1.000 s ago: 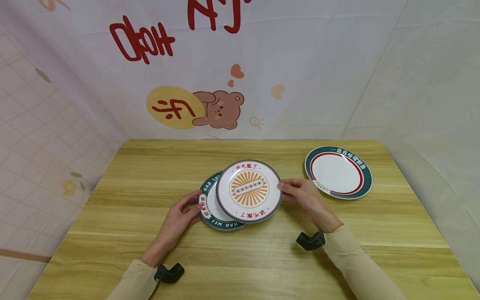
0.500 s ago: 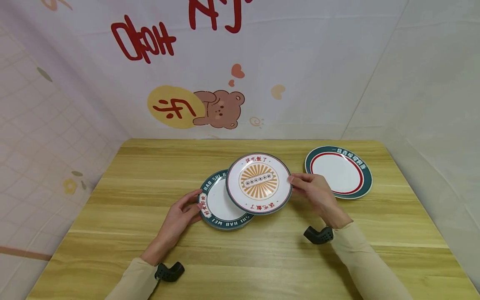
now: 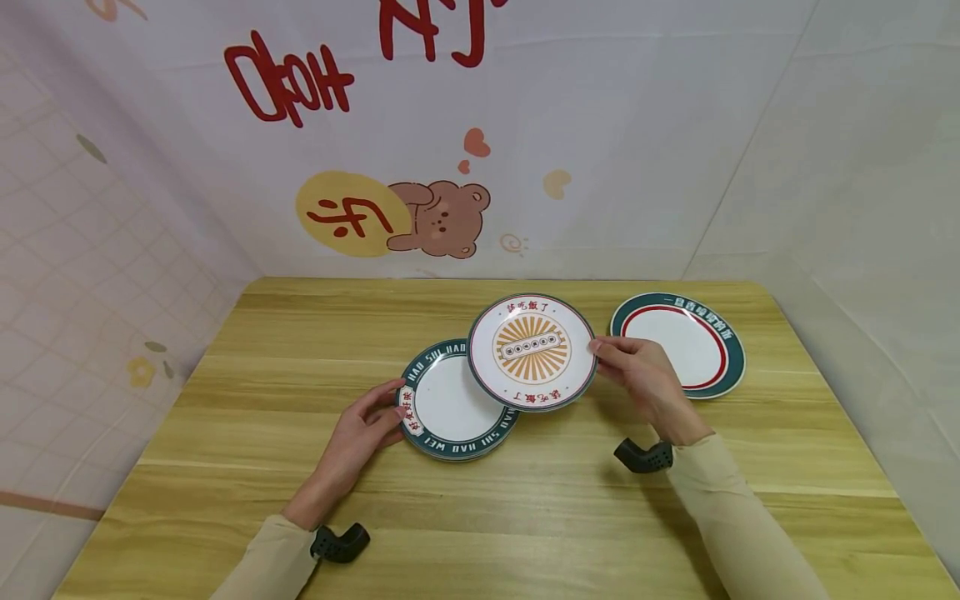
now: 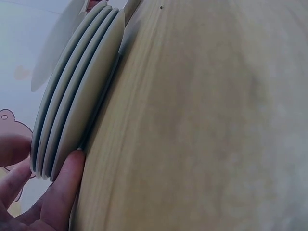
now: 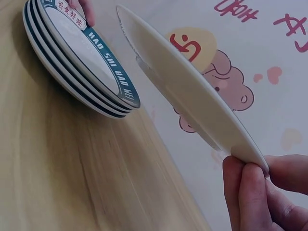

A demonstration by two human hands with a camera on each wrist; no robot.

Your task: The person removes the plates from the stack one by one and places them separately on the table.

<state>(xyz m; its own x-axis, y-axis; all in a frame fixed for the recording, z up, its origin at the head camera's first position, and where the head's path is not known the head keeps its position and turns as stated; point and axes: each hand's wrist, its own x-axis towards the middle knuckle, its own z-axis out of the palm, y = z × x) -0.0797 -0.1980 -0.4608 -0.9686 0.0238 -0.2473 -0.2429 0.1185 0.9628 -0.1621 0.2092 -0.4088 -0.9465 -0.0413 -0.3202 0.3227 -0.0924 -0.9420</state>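
Observation:
My right hand (image 3: 648, 387) pinches the right rim of a white plate (image 3: 533, 352) with a gold sunburst and red lettering, thumb on top and fingers beneath. In the right wrist view the plate's pale underside (image 5: 192, 98) shows, raised off the table and apart from the stack. A stack of several plates (image 3: 453, 402) sits on the table's middle, its top one white with a lettered green rim. My left hand (image 3: 360, 442) holds the stack's left edge, with fingers on both sides of the layered rims (image 4: 72, 82) in the left wrist view.
Another plate (image 3: 675, 346), white with a red ring and green rim, lies at the back right of the wooden table (image 3: 480, 525), partly behind my right hand. A printed white cloth (image 3: 622, 108) hangs behind the table's far edge.
My right hand has moved right and away from me with the sunburst plate, uncovering more of the stack's top plate. The left hand stays on the stack.

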